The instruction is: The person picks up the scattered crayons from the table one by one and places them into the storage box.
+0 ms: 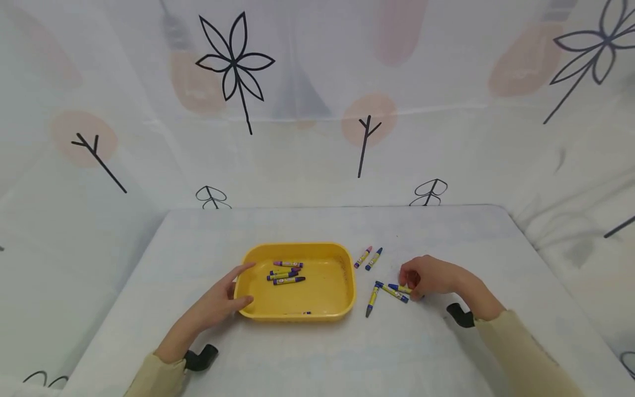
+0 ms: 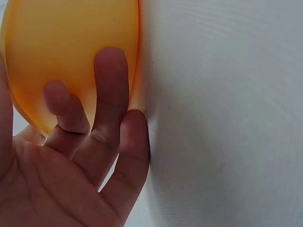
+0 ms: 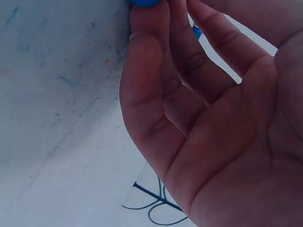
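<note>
At the left end of a yellow plastic tray [image 1: 327, 284], my left hand [image 1: 213, 300] grips the rim, thumb and index finger over the edge. The left wrist view shows the other fingers of that hand [image 2: 111, 90] against the tray's outer wall [image 2: 71, 28]. Several crayons [image 1: 289, 280] lie in the tray. To its right, my right hand [image 1: 436, 275] pinches a blue crayon [image 1: 399, 288] low at the tabletop, its far end hidden by the fingers. A blue end [image 3: 144, 2] shows at the fingertips in the right wrist view. Another crayon [image 1: 394, 293] lies right beside it.
A dark-tipped crayon [image 1: 372, 300] lies between the tray and the right hand. Farther back are a pink crayon [image 1: 363, 257] and a blue one [image 1: 374, 259]. A white cloth [image 1: 377, 353] covers the table, and a patterned curtain [image 1: 307, 154] hangs behind.
</note>
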`<state>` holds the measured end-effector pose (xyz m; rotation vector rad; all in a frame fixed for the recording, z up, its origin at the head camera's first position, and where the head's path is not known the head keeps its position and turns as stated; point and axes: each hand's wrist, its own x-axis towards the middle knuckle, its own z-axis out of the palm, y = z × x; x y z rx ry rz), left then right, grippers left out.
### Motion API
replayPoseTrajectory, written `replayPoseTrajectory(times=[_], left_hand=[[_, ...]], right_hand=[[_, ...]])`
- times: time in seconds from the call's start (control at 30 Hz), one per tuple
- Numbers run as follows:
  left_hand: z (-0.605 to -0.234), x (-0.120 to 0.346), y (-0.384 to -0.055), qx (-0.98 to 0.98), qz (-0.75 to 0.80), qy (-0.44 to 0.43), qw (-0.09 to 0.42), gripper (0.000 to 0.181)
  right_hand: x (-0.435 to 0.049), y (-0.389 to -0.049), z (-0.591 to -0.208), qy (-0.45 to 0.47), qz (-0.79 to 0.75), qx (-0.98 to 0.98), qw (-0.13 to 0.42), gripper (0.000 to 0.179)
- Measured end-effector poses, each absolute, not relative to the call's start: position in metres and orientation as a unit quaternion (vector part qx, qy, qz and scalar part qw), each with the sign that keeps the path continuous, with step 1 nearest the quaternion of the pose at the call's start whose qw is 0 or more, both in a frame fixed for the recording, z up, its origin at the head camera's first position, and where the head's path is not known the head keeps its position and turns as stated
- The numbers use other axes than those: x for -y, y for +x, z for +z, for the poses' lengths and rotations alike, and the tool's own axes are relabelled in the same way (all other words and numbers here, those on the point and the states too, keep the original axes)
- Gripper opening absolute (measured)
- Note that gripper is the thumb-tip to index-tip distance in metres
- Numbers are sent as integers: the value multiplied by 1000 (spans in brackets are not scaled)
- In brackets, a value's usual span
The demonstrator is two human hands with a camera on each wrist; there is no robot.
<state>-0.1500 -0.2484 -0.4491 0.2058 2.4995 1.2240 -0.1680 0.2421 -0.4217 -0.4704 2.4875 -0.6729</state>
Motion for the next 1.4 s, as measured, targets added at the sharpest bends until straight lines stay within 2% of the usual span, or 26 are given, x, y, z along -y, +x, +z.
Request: replayPoseTrajectory(times=[0.23, 0.6, 0.83, 1.03, 1.4], left_hand=[[-447, 249, -150, -882, 431, 67, 179, 75], [-444, 250, -151, -884, 427, 79, 175, 74], [-445, 248, -153, -879, 433, 93, 178, 75], [-444, 249, -150, -876, 437, 99, 178, 75], [-448, 250, -152, -879, 432, 87, 181, 74]], right_hand=[[-236, -173, -404, -180, -249, -922, 235, 21], [-184, -189, -368, -313, -259, -902, 149, 20], [-126, -196, -349, -337, -264, -889, 162, 22], [-77, -205, -343, -357, -258, -885, 149, 23], [-19, -225, -369, -363, -278, -867, 197, 18]])
